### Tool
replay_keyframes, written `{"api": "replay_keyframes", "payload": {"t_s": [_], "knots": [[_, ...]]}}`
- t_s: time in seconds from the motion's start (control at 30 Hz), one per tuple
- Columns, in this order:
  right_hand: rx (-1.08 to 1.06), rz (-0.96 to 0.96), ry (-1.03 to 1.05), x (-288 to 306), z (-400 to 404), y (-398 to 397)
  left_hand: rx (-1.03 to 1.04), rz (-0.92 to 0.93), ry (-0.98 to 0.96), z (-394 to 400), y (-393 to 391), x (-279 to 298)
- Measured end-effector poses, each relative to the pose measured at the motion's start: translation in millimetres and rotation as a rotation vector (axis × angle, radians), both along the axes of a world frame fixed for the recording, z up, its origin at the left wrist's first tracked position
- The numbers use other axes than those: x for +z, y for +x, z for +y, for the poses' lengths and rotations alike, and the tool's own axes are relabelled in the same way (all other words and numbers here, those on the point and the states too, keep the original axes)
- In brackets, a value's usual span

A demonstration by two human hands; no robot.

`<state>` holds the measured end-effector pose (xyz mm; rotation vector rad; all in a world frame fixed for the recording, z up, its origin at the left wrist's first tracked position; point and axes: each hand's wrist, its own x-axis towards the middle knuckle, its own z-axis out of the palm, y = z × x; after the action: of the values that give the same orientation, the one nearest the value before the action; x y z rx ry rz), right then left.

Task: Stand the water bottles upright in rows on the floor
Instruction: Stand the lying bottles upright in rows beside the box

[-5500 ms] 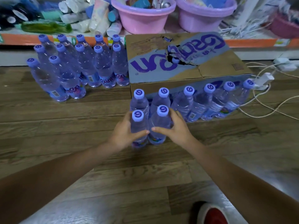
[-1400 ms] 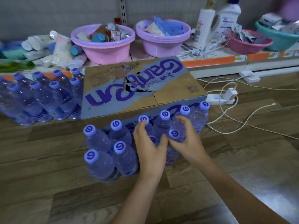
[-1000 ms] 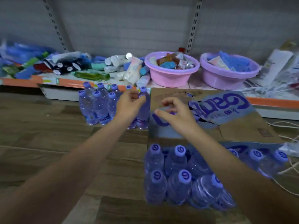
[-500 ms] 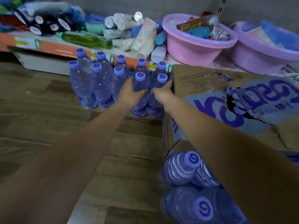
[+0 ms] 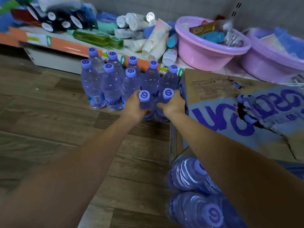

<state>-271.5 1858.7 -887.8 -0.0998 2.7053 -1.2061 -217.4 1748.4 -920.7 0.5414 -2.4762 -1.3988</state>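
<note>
The left hand (image 5: 134,106) curls its grip round one bottle (image 5: 145,104), and the right hand (image 5: 173,106) curls its grip round a second bottle (image 5: 165,102) just beside it; both bottles are upright, bases at or near the wooden floor (image 5: 49,122). They sit at the front right of a standing group of bottles (image 5: 115,79), which fills the floor toward 11 o'clock, against the shelf (image 5: 65,45). A torn cardboard box (image 5: 230,112) lies just right of the right hand, at 3 o'clock. More bottles (image 5: 189,176), blurred, are in the near foreground at 5 o'clock. Two basins (image 5: 207,51) sit on the shelf at 1 o'clock.
</note>
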Motion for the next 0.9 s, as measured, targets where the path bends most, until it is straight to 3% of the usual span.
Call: {"api": "replay_keyframes", "payload": {"t_s": [0.2, 0.4, 0.53, 0.67, 0.9], "knots": [[0.022, 0.005, 0.033, 4, 13, 30, 0.044, -0.066, -0.004, 12, 32, 11], [0.21, 0.038, 0.014, 30, 33, 69, 0.088, -0.062, 0.093, 8, 86, 33], [0.217, 0.089, -0.15, 76, 65, 94, 0.052, 0.037, 0.155, 17, 118, 87], [0.149, 0.24, -0.292, 135, 117, 115, -0.084, 0.121, 0.091, 42, 139, 159], [-0.01, 0.438, -0.556, 211, 242, 140, -0.31, 0.281, 0.168, 149, 148, 241]]}}
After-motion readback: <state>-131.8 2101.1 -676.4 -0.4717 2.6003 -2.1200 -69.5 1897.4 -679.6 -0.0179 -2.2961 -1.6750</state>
